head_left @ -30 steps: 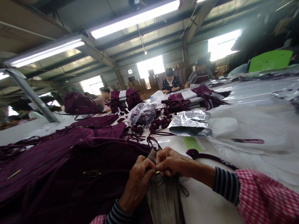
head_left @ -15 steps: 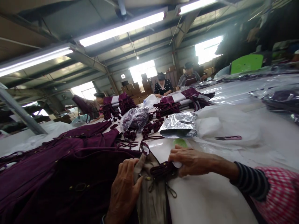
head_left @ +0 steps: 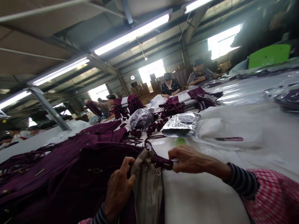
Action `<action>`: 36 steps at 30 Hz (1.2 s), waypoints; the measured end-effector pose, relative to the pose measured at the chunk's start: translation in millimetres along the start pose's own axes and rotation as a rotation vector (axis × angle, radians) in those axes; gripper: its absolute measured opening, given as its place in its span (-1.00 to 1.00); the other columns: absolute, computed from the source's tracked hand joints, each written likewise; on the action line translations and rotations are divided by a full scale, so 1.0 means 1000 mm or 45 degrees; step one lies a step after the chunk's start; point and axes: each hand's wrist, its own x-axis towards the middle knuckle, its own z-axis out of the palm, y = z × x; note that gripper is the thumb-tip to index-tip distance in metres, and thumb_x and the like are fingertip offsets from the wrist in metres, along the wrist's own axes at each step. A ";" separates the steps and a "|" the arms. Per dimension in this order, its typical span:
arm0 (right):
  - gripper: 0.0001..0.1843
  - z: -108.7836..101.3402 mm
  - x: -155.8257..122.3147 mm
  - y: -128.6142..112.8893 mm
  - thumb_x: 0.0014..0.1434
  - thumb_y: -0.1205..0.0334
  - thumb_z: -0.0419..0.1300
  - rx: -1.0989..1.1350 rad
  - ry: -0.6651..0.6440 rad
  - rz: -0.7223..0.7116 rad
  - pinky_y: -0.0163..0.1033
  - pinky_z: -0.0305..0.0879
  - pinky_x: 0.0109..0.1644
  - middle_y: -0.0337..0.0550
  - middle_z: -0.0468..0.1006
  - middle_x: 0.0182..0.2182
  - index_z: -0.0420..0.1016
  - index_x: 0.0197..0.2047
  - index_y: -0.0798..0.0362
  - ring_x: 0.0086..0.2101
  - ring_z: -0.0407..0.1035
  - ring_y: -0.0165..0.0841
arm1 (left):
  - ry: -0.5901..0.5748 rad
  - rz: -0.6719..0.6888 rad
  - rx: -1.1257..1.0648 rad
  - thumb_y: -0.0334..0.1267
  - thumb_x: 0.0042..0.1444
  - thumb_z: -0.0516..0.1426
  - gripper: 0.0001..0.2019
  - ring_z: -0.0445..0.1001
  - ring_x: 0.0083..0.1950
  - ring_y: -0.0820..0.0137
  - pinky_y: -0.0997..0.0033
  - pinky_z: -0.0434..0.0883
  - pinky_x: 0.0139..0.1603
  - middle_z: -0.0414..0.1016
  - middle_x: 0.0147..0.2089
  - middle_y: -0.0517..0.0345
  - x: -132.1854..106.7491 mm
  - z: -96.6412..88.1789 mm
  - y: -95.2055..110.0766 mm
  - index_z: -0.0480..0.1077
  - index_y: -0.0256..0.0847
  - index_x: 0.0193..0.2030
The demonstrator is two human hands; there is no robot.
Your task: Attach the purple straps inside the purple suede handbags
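My left hand [head_left: 118, 189] grips the edge of a dark purple bag [head_left: 77, 174], right where its grey lining [head_left: 146, 189] gapes open. My right hand [head_left: 187, 159] is pinched on a purple strap [head_left: 161, 161] that runs to the bag's mouth, beside a small metal ring. The bag lies on a white table [head_left: 201, 199] directly in front of me. More purple bags are heaped to the left of it.
A silver foil bag [head_left: 182, 123], a clear bag of purple straps [head_left: 142, 117] and loose straps lie beyond my hands. White plastic sheets [head_left: 233, 124] cover the right side. Stacked purple bags [head_left: 184, 99] sit farther back, where three other people work.
My hands were together at the bag's zip. The right hand has since moved right and taken hold of the purple strap, while the left shifted to the bag's edge.
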 end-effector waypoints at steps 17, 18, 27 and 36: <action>-0.81 0.085 0.047 -0.071 0.06 0.14 0.29 0.876 -0.606 -0.270 -0.38 0.12 -0.57 -0.28 0.48 -0.54 0.40 -0.42 0.06 -0.61 0.31 -0.44 | -0.067 0.172 -0.252 -0.17 0.26 0.09 -0.82 0.35 -0.37 0.36 0.41 0.20 -0.29 0.34 -0.42 0.33 0.023 -0.018 0.006 0.33 -0.08 -0.03; -0.83 0.080 0.046 -0.064 0.03 0.18 0.29 1.023 -0.714 -0.195 -0.39 0.14 -0.59 -0.30 0.46 -0.57 0.41 -0.44 0.06 -0.62 0.30 -0.45 | -0.128 0.205 -0.342 -0.08 0.32 0.05 -0.78 0.41 -0.28 0.34 0.40 0.27 -0.21 0.42 -0.32 0.27 0.022 -0.008 0.001 0.34 -0.08 0.02; -0.82 0.048 0.078 0.000 0.07 0.18 0.25 1.128 -0.013 0.210 -0.44 0.04 -0.64 -0.25 0.45 -0.61 0.55 -0.36 0.14 -0.62 0.29 -0.47 | -0.364 0.537 0.177 -0.11 0.36 0.09 -0.78 0.48 -0.06 0.24 0.30 0.31 0.00 0.57 -0.16 0.12 0.030 0.021 0.008 0.49 -0.09 -0.25; -0.87 0.101 0.142 0.031 0.05 0.23 0.26 1.057 0.286 0.287 -0.36 0.29 -0.47 -0.20 0.51 -0.46 0.51 -0.36 0.14 -0.49 0.40 -0.40 | -0.041 -0.086 0.027 -0.16 0.36 0.12 -0.75 0.50 0.06 0.13 0.02 0.40 0.12 0.53 -0.02 -0.07 0.176 0.033 0.011 0.42 -0.26 0.05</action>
